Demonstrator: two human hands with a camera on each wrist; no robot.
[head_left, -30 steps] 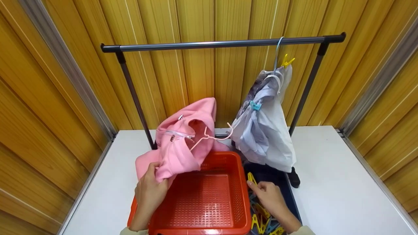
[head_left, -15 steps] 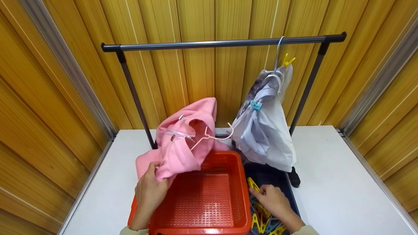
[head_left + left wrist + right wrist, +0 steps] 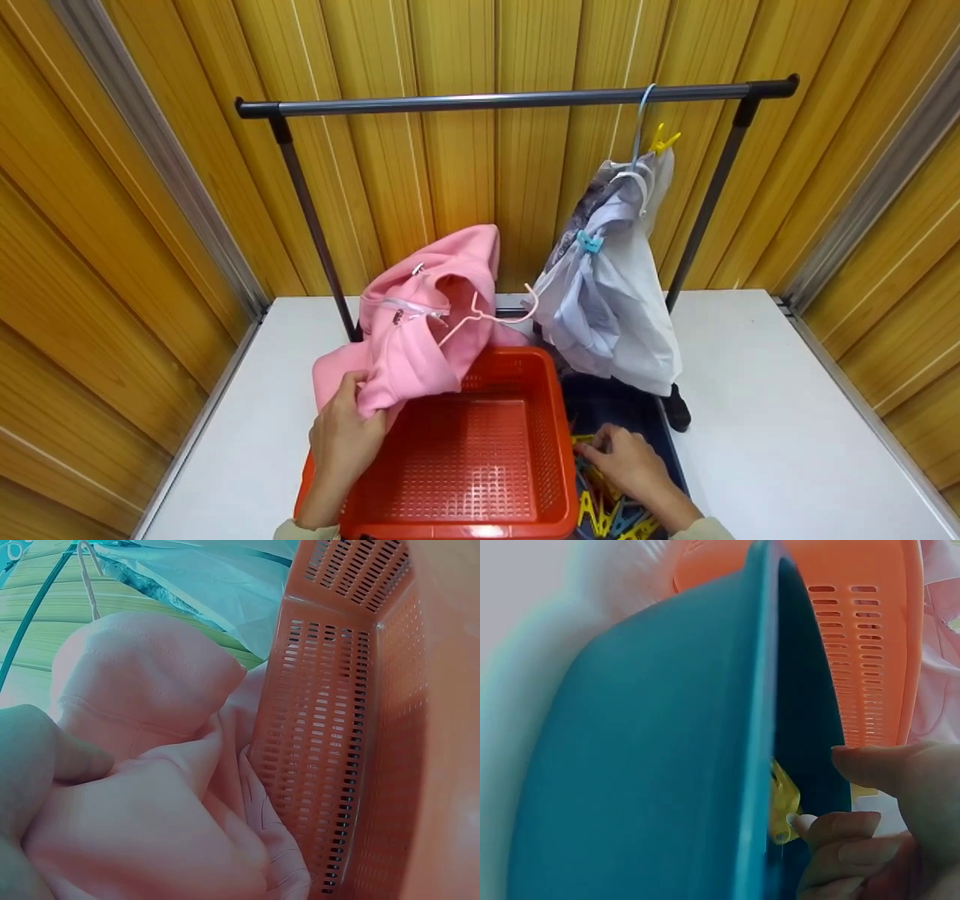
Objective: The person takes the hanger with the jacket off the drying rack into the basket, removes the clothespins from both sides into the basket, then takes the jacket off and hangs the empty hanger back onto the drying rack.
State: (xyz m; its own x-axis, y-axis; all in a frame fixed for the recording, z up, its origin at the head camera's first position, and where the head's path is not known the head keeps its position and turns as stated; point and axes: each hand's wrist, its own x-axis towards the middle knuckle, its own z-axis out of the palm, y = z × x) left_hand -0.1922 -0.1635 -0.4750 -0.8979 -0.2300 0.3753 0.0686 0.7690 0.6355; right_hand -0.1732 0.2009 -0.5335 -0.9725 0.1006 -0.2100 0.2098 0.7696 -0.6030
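My left hand [image 3: 349, 439] grips the edge of a pink zip hoodie [image 3: 416, 367], its thumb on top of the folded fabric. A pink hanger [image 3: 480, 313] sticks out of the hoodie's neck opening, its hook toward the right. My right hand [image 3: 630, 461] reaches into a dark blue bin [image 3: 619, 405]. Its fingers are curled at a yellow clothespin [image 3: 782, 802], with a fingertip against it in the right wrist view. Several yellow and blue clothespins [image 3: 596, 514] lie below in the bin.
A red perforated basket [image 3: 480, 450] stands in front of the hoodie, left of the bin. A dark clothes rack [image 3: 465, 101] spans the back. White and grey clothes [image 3: 630, 300] hang from its right side on a blue hanger [image 3: 637, 131], with clothespins attached.
My right hand has moved slightly down and nearer into the bin, and the yellow clothespin at its fingertips has shifted and turned with it. The left hand and hoodie stay put.
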